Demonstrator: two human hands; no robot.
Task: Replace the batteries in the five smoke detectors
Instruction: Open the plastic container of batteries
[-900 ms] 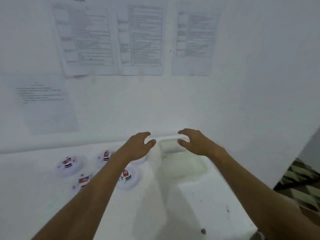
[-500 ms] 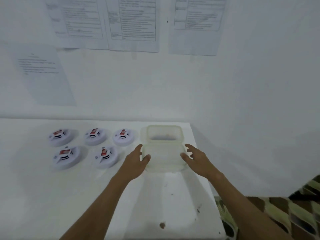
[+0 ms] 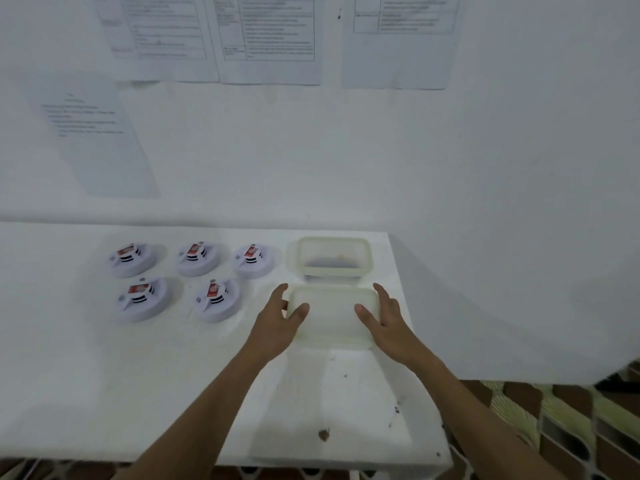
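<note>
so the five smoke detectors sit toward the far left part of the desk [image 3: 104, 375], three in a back row [image 3: 131, 259] [image 3: 198, 258] [image 3: 252, 260] and two in a front row [image 3: 141, 299] [image 3: 216, 299], all lying with a red-labelled battery showing in the middle. whether those are old or fresh cells cannot be told from this view, but none looks opened out or disturbed, so my reading is that the swapping has hardly begun, if at all. just beside the back row, near the far right corner of the desk, stands an open pale container [image 3: 332, 258]; something dark lies in its bottom, too blurred to name. in front of it, touching or nearly so, lies what looks like its lid or a second shallow tray [image 3: 330, 320]. the left hand [image 3: 277, 323] is at that piece's left edge with thumb and fingers lightly curled about the rim, a loose grip; the right hand [image 3: 384, 320] lies against its right edge with fingers fairly straight, pressing rather than clutching. i would judge this as setting out the container, with all five detectors left to do. printed sheets [image 3: 270, 36] hang on the wall behind.
</note>
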